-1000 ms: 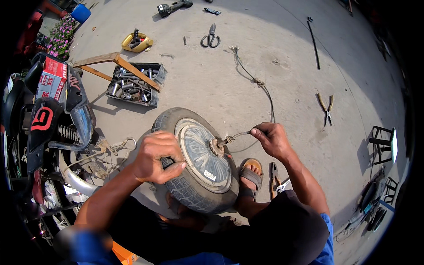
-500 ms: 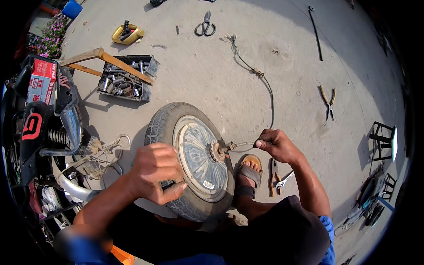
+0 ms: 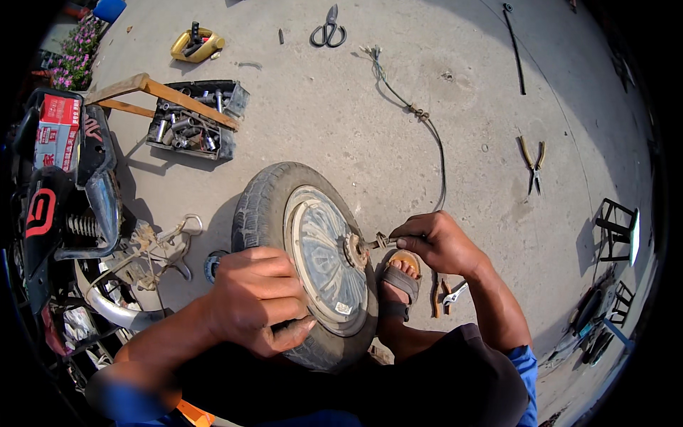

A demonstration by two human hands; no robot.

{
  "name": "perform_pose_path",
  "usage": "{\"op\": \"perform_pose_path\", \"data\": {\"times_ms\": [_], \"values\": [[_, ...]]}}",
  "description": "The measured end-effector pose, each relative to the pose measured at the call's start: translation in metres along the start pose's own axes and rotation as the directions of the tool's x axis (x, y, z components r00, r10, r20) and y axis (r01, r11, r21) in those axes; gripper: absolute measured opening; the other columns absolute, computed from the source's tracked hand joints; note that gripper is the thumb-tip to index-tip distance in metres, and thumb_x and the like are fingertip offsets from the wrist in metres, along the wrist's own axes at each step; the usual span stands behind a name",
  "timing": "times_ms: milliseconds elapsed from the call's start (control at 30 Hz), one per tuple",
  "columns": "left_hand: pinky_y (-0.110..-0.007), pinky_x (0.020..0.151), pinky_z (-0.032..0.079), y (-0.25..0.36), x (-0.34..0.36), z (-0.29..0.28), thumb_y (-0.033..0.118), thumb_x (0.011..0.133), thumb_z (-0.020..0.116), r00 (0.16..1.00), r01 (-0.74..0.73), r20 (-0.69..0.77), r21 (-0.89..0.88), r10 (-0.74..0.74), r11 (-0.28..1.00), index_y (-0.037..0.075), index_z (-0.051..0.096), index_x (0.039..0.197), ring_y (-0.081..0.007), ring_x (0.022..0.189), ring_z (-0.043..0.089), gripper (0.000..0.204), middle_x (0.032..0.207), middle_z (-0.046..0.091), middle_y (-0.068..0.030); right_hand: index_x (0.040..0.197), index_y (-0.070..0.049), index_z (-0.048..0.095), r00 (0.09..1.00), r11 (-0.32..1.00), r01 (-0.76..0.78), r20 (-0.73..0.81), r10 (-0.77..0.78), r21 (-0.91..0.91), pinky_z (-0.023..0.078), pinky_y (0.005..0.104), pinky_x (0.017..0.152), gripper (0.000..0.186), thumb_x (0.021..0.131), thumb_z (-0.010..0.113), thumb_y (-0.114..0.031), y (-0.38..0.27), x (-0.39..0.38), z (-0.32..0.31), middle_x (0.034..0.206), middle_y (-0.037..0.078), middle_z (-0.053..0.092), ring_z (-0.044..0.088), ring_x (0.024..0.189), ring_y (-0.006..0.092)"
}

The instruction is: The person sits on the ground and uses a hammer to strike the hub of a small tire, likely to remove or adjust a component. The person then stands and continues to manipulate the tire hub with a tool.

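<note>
Cable (image 3: 420, 113) lies pinched between right fingers (image 3: 418, 228) (left fingers (image 3: 270, 288) curled, grip unclear).

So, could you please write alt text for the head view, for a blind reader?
A person's right hand holds a thin black cable near the rusty hub of a dusty wheel; the left hand is by its black rubber tyre. Beyond stands a black toolbox with a wooden handle.
</note>
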State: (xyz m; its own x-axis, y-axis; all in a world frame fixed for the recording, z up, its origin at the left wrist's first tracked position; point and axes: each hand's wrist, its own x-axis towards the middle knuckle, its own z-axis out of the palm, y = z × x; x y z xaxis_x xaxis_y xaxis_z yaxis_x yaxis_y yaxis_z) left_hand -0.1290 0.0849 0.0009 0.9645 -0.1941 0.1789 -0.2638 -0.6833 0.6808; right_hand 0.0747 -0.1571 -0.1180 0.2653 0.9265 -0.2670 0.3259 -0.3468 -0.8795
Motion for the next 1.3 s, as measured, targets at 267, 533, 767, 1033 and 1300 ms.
{"op": "perform_pose_path", "data": {"times_ms": [267,533,767,1033,1300], "values": [[-0.033,0.065,0.056,0.003,-0.001,0.003,0.015,0.065,0.081,1.0,-0.02,0.002,-0.02,0.02,1.0,0.01,0.064,0.063,-0.0185,0.065,0.064,0.018,0.071,0.066,0.0,0.103,0.004,0.077,0.984,0.932,-0.178,0.077,0.162,0.315,0.057,0.0309,0.079,0.015,0.089,0.074,-0.002,0.022,-0.001,0.005,0.089,0.011,0.077,0.07,0.083,0.0134],[-0.033,0.065,0.056,0.005,0.002,0.003,0.015,0.066,0.081,0.999,-0.032,0.011,-0.019,0.033,0.999,0.01,0.065,0.063,-0.018,0.066,0.065,0.017,0.07,0.067,0.0001,0.106,0.003,0.077,0.978,0.919,-0.207,0.097,0.185,0.336,0.057,0.0316,0.08,0.019,0.09,0.075,-0.007,0.023,-0.009,0.003,0.09,0.01,0.078,0.071,0.083,0.0134],[-0.034,0.068,0.056,0.004,0.003,0.001,0.015,0.066,0.08,0.999,-0.025,0.031,-0.019,0.025,1.0,0.011,0.065,0.066,-0.0183,0.065,0.065,0.016,0.071,0.067,0.001,0.108,0.002,0.076,0.979,0.882,-0.202,0.093,0.179,0.426,0.056,0.0322,0.074,0.023,0.097,0.07,-0.017,0.029,-0.017,0.01,0.085,0.007,0.075,0.069,0.079,0.0127],[-0.033,0.067,0.056,0.008,0.001,0.004,0.015,0.068,0.08,0.999,-0.031,0.016,-0.017,0.031,0.999,0.01,0.064,0.067,-0.0177,0.067,0.066,0.016,0.072,0.067,0.0009,0.101,0.001,0.077,0.999,0.996,-0.039,0.002,0.039,0.076,0.054,0.0386,0.068,0.018,0.092,0.072,-0.014,0.017,-0.011,0.003,0.081,0.017,0.073,0.072,0.073,0.0283],[-0.032,0.067,0.055,0.009,0.005,0.006,0.015,0.067,0.08,0.999,-0.041,0.025,-0.006,0.042,0.999,0.01,0.064,0.066,-0.0176,0.065,0.064,0.016,0.071,0.065,0.001,0.094,0.0,0.077,1.0,0.997,-0.003,-0.021,0.002,-0.077,0.054,0.0414,0.066,0.015,0.087,0.073,-0.012,0.008,-0.01,0.001,0.081,0.019,0.072,0.07,0.073,0.0358]]}}
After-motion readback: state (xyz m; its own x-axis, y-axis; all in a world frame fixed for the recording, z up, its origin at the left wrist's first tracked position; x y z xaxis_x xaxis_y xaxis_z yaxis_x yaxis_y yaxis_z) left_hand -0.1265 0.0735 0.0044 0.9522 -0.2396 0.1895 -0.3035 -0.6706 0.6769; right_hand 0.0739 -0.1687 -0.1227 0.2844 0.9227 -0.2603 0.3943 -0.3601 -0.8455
